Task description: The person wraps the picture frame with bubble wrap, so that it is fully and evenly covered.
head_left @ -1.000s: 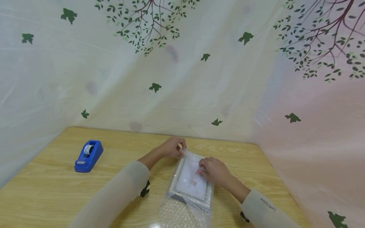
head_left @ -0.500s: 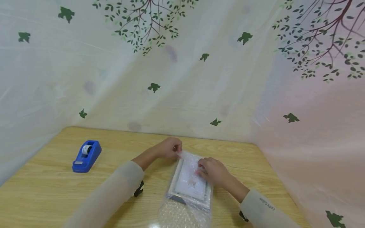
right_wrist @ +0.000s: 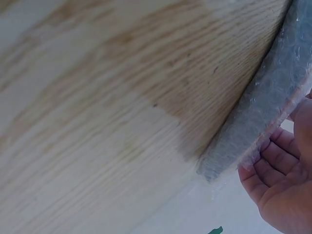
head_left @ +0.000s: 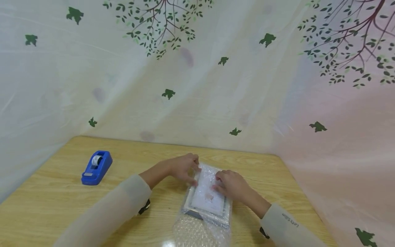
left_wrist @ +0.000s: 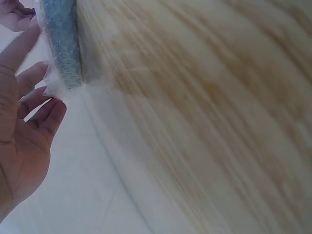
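Note:
A light-rimmed picture frame (head_left: 208, 202) lies flat on the wooden table, with clear bubble wrap (head_left: 194, 231) around it. My left hand (head_left: 184, 167) is at the frame's upper left edge, thumb and fingers spread and touching the wrap. In the left wrist view, loosely bent fingers (left_wrist: 51, 117) reach the wrap's corner (left_wrist: 68, 73). My right hand (head_left: 232, 185) rests on the wrapped frame's upper right side, fingers lightly bent over its face. From the right wrist, the wrapped side (right_wrist: 258, 112) shows beside the right hand (right_wrist: 287, 180).
A blue tape dispenser (head_left: 97, 167) holding a roll of tape stands at the left on the table (head_left: 139, 152). Behind and at both sides hangs a pale curtain (head_left: 200, 113) printed with leaves and branches. More bubble wrap extends toward the near edge.
My left hand has let go of the pinched wrap at the top left corner and lowered its thumb along the frame's left edge. My right hand has stayed in place.

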The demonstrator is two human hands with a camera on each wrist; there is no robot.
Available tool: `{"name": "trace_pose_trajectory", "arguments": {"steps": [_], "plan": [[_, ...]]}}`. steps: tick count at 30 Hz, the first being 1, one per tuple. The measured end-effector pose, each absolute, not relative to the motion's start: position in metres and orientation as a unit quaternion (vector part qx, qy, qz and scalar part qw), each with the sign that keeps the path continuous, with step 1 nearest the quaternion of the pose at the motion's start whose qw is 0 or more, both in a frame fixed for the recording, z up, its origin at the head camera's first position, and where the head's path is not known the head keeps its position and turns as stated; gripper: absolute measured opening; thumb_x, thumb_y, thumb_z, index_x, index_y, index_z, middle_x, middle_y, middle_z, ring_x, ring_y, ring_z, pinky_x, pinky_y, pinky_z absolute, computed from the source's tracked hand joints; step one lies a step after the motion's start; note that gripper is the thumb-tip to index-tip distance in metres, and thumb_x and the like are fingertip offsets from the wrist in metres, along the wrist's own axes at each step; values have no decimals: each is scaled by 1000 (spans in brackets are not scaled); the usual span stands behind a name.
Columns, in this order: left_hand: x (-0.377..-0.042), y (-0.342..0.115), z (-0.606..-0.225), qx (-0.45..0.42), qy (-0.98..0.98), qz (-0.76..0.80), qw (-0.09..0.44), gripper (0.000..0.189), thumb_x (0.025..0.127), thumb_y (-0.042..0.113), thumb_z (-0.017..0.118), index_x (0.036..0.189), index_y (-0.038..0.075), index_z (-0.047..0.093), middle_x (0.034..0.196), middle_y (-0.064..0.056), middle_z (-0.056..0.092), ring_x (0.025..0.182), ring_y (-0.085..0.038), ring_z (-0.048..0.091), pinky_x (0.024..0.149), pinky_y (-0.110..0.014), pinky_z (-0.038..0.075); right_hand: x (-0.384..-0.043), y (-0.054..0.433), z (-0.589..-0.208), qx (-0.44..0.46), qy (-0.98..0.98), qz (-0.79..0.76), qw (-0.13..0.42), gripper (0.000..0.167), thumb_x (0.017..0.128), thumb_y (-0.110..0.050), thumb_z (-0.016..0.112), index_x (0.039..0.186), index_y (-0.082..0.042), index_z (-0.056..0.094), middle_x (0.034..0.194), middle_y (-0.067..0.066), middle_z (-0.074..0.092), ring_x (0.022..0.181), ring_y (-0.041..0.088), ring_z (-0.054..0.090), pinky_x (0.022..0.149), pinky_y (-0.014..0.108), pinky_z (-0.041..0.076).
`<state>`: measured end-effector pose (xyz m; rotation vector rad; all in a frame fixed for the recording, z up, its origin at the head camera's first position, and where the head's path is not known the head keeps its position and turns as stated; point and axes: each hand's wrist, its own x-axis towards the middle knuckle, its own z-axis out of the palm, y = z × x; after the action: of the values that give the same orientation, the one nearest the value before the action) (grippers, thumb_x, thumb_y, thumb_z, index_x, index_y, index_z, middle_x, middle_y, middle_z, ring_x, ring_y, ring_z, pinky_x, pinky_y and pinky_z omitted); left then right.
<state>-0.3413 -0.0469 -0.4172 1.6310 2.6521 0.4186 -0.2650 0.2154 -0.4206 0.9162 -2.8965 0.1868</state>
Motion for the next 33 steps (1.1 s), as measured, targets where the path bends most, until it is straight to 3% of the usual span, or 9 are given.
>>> {"name": "trace_pose_trajectory", "arguments": {"steps": [4,12,18,23,29,33], "plan": [[-342,-45,-419,511,850,129,3,59,83,50,83,122,6,75,114,-8,59,103,-21,54,92,-32,48,-266,218,-420,308,-948,62,44,34,94,-34,76,107,-4,68,94,3,69,83,18,64,74,40,55],[-341,-44,-420,489,858,158,4,50,79,47,87,112,10,80,111,-4,62,103,-19,55,91,-31,47,-261,227,-419,339,-938,60,42,45,92,-39,77,116,-2,69,110,11,69,98,28,66,84,47,56],[-339,-43,-420,488,859,158,10,48,79,46,88,109,10,81,105,2,60,99,-15,52,89,-29,47,-258,227,-421,365,-928,57,49,45,92,-38,76,128,-12,69,119,9,65,103,30,61,85,50,53],[-336,-44,-418,488,861,144,15,49,81,47,85,111,9,79,106,2,59,96,-14,50,86,-28,46,-259,225,-420,385,-921,44,44,38,94,-35,75,125,-15,70,120,7,66,104,30,60,83,52,53],[-323,-44,-412,481,872,91,-6,48,89,47,77,122,12,75,123,-6,61,111,-21,55,96,-34,49,-260,225,-418,386,-921,42,34,38,95,-34,74,126,-14,69,123,9,66,107,31,60,85,53,54],[-310,-47,-407,494,865,77,-33,39,94,41,73,121,13,74,123,-6,63,114,-22,56,99,-36,49,-261,225,-418,389,-919,47,33,37,95,-34,74,126,-14,70,124,10,67,108,31,60,85,53,55]]}}
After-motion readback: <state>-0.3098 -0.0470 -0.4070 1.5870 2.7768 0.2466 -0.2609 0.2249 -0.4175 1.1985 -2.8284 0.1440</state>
